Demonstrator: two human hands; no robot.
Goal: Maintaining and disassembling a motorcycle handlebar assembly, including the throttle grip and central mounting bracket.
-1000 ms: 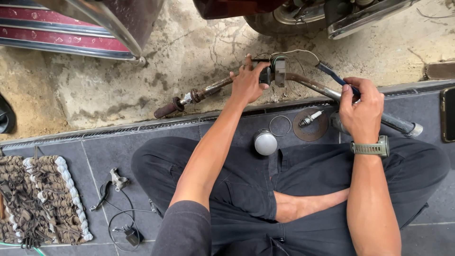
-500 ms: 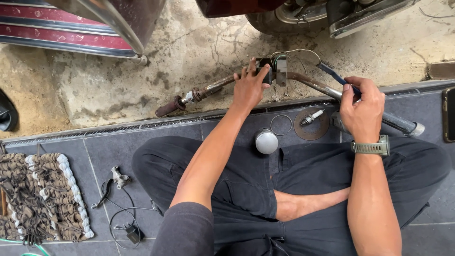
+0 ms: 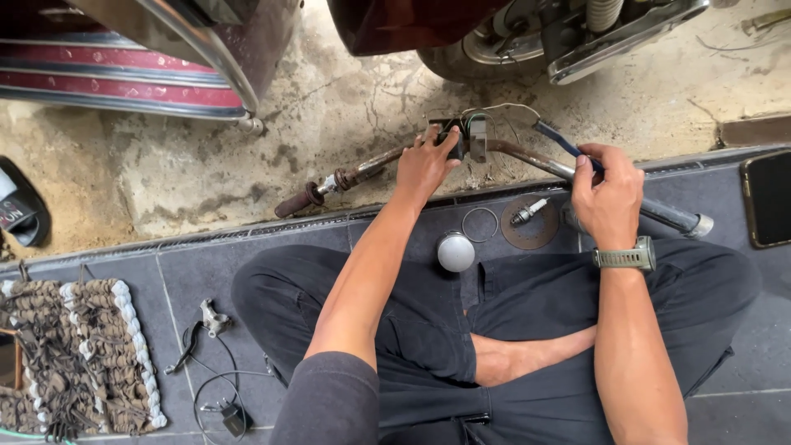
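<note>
Our left hand grips the black switch block at the middle of the handlebar, fingers curled over it. Our right hand is closed round the bar's right half, pinching a blue-handled tool w/ thumb & forefinger. The bar lies across the dirt/tile edge, rusty grip at its left end, right end over the tiles.

Vs 0.5 s ago: both hands on the same spots, bar approx. where it was; no clear change in grip.

Between our knees: a silver dome cap, wire ring, rusty disc w/ a spark plug on it. Left on the tiles: a lever w/ cable, beside a woven mat. Far left, a black sandal w/ a red & white label, print not legible. Right edge: a dark phone, flat, screen off. Up top, a maroon body panel w/ pale stripes.
</note>
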